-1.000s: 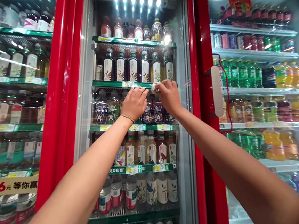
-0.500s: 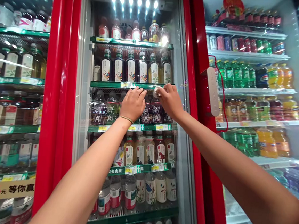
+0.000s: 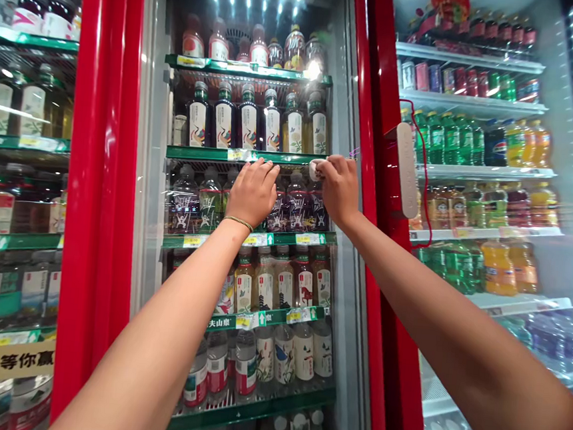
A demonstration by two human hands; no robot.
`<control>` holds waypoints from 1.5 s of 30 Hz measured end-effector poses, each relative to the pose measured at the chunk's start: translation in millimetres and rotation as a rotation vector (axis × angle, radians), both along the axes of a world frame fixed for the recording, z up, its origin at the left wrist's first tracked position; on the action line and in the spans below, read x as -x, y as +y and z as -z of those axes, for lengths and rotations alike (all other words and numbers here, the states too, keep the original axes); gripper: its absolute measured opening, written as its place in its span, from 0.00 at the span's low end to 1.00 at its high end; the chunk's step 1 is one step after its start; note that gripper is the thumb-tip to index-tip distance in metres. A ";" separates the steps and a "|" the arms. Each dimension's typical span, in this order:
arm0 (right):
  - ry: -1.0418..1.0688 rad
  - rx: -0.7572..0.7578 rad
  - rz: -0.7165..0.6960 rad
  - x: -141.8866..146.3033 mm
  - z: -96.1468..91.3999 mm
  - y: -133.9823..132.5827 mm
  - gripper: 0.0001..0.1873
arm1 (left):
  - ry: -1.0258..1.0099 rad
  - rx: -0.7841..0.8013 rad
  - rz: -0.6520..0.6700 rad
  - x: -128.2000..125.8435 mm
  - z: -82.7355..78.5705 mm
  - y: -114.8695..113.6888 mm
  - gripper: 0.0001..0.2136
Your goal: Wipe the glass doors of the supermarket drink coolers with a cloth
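In the head view my left hand (image 3: 253, 195) rests against the glass door (image 3: 334, 8) of the middle drinks fridge, fingers stretched out, with a thin band (image 3: 239, 222) round the wrist. My right hand (image 3: 339, 186), to the right of it, pinches a small white wad (image 3: 317, 169) against the same glass. Whether the wad is cloth or tissue I cannot tell, since the fingers cover part of it. Behind the glass, dark bottles (image 3: 294, 206) stand at the height of both hands.
Red door frames (image 3: 100, 178) divide the fridges. At right, a white oblong fixture (image 3: 407, 171) with a red cord (image 3: 427, 167) sits on the frame. Beyond it are shelves of green soda bottles (image 3: 452, 139) and cans (image 3: 447, 82). Another stocked fridge (image 3: 13, 242) stands at left.
My right hand has slid to the right over the glass with the white wad, widening the gap to my left hand. My left hand stays nearly in place. The view has shifted slightly.
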State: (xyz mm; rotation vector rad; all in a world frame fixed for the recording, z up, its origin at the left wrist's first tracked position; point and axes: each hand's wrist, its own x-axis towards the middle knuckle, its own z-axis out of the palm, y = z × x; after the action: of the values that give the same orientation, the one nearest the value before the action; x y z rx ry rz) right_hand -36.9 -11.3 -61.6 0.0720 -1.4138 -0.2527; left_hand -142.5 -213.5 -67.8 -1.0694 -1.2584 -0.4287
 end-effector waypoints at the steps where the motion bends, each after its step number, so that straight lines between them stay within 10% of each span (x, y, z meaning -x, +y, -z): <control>1: 0.021 0.040 -0.019 -0.1 -0.3 -1.3 0.20 | -0.001 0.002 0.000 0.0 0.3 -0.3 0.22; 9: -0.161 -0.213 0.047 -6.5 18.9 -14.3 0.14 | 0.045 0.113 -0.020 -1.5 1.0 -2.5 0.22; 16: 0.001 0.038 0.013 -16.6 8.4 18.4 0.11 | 0.029 0.098 0.013 1.3 0.8 -1.0 0.21; 35: -0.163 -0.110 0.006 1.2 17.5 -1.0 0.20 | 0.035 0.099 0.033 0.3 1.5 -1.9 0.22; 41: 0.021 0.157 -0.036 -7.2 24.7 26.2 0.15 | 0.060 0.083 -0.001 0.7 1.3 -1.1 0.21; 45: -0.034 0.049 -0.058 -1.9 36.5 10.1 0.15 | 0.055 0.085 0.005 0.5 2.1 -1.0 0.20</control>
State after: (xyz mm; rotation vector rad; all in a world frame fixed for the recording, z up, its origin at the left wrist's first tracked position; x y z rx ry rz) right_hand -34.9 -1.2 -98.1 0.0768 -1.4491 -0.1695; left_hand -143.0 -214.5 -69.9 -1.1484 -1.2347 -0.3500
